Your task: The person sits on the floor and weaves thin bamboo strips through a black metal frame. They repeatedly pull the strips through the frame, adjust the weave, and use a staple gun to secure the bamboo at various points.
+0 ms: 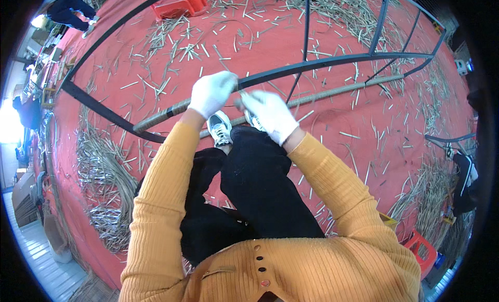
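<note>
A large black metal frame [332, 61] lies before me over the red floor. Its near bar has a tan wrapped stretch [179, 108] to the left, with a black band on it; right of my hands the bar is bare. My left hand [212, 94], in a white glove, is closed round this bar about where the wrapping meets bare metal. Just to its right, my right hand [269, 114], also gloved, is slightly blurred with its fingers pinched. A thin dull strip [242, 95] seems to be held at its fingertips, close to the bar.
Another tan wrapped bar [343, 90] runs past my shoes [220, 129]. Bundles of dry strips [106, 172] lie at left, with more at right [429, 193]. Cut pieces litter the red floor [338, 151]. A red stool [176, 4] stands at the back; a person [70, 12] is far left.
</note>
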### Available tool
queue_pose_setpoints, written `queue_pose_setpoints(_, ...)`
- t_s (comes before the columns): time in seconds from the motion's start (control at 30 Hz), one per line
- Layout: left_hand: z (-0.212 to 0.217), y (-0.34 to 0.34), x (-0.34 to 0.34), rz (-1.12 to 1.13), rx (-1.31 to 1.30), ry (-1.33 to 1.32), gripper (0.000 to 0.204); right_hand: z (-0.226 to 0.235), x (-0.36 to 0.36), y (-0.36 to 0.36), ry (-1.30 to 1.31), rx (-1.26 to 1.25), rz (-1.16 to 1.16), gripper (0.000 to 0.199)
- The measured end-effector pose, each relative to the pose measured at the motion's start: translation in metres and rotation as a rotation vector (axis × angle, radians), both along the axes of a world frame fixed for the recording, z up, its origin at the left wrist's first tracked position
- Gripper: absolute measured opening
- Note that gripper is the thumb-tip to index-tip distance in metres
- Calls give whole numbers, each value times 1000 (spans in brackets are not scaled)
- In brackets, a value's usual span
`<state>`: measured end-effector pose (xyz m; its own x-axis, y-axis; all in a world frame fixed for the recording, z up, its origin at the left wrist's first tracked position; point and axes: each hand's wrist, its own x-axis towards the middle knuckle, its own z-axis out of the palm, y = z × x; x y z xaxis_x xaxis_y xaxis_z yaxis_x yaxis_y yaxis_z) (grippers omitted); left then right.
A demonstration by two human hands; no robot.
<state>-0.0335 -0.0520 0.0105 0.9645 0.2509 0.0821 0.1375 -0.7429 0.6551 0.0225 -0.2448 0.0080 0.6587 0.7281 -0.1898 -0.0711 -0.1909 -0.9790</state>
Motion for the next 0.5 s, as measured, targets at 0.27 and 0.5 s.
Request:
queue_pose_setpoints(0.27, -8, -39, -5, 2, 527, -424, 30, 34, 104, 82, -331, -483, 158, 37)
queue_pose_setpoints(0.5, 11, 1, 33, -115, -17, 318, 30, -13, 11, -2, -781, -129, -135, 26)
